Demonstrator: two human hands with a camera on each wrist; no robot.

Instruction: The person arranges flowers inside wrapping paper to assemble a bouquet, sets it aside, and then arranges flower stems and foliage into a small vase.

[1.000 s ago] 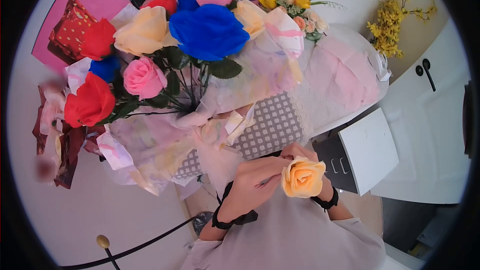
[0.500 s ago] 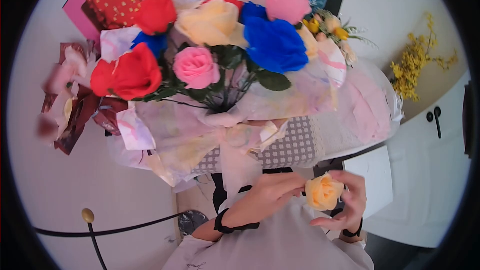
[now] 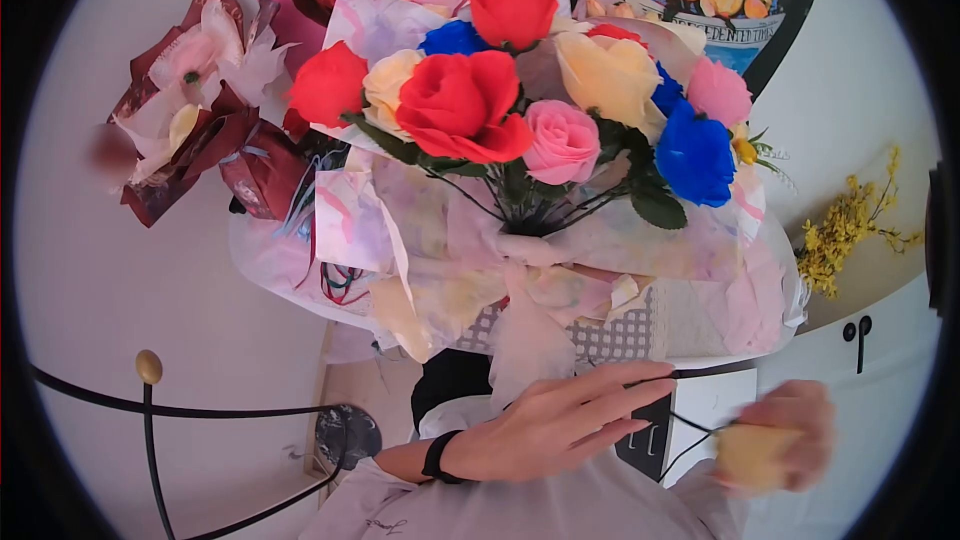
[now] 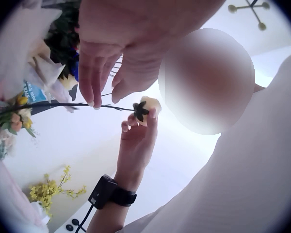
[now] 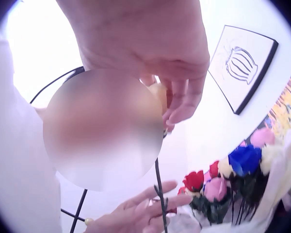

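Head view, backdrop: checked cloth (image 3: 628, 335) and bouquet (image 3: 460, 105) beyond the fingers.
Left hand (image 3: 560, 425): fingers extended, nearly straight.
Right hand (image 3: 808, 428): blurred, grasping yellow rose (image 3: 755, 456).
Left wrist view, stem (image 4: 70, 105): touching left fingertips.
Right wrist view, yellow rose: partly hidden within curled right fingers.
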